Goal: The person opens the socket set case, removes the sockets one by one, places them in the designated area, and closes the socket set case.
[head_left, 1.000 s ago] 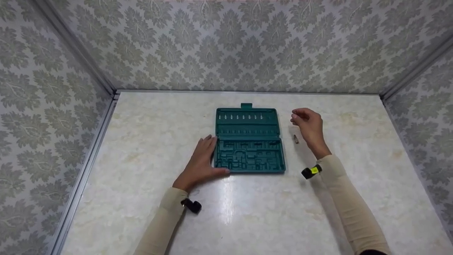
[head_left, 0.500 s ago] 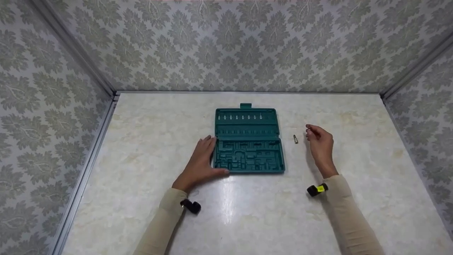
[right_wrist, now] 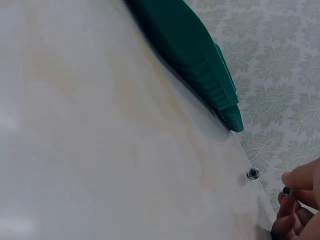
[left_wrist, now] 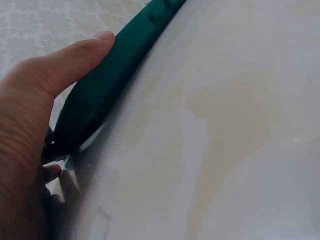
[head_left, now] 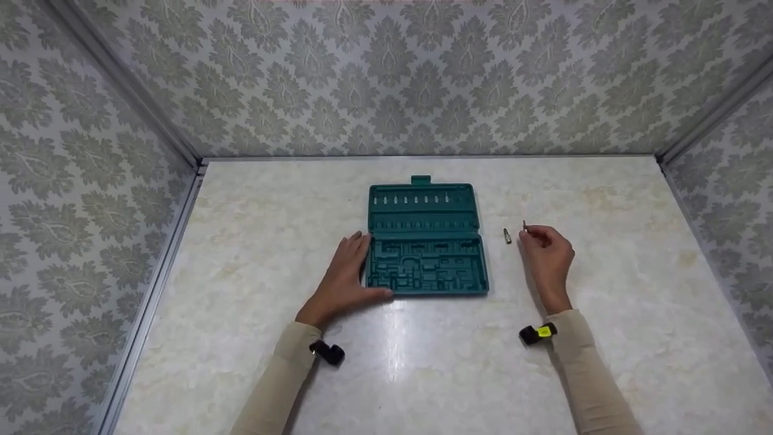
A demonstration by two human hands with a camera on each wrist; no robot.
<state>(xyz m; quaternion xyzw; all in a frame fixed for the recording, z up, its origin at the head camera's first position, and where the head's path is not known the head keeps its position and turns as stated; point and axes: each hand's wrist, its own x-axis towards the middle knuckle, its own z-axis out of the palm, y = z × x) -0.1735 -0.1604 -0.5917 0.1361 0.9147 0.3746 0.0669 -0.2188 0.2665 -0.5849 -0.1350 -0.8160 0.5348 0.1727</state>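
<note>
A dark green tool case (head_left: 426, 208) lies unfolded flat on the table, its lid half at the back and its moulded tray half in front. My left hand (head_left: 341, 278) rests at the front left corner; in the left wrist view the thumb (left_wrist: 82, 55) presses along the front wall with fingers at the left side. To the right of the case, my right hand (head_left: 548, 254) pinches a small metal screwdriver bit (right_wrist: 287, 191) between thumb and fingertips. Just left of that hand, a small tapered metal piece with a socket-like end (head_left: 507, 236) is on the table.
Along the lid's upper row sit several small bright pieces (head_left: 415, 200). The pale marbled table (head_left: 253, 199) meets patterned wall panels (head_left: 423, 78) at the back and both sides, with metal framing (head_left: 151, 284) on the left.
My right hand has moved down and to the right from beside the lid, and a bit now shows between its fingertips. The left hand and the case have stayed put.
</note>
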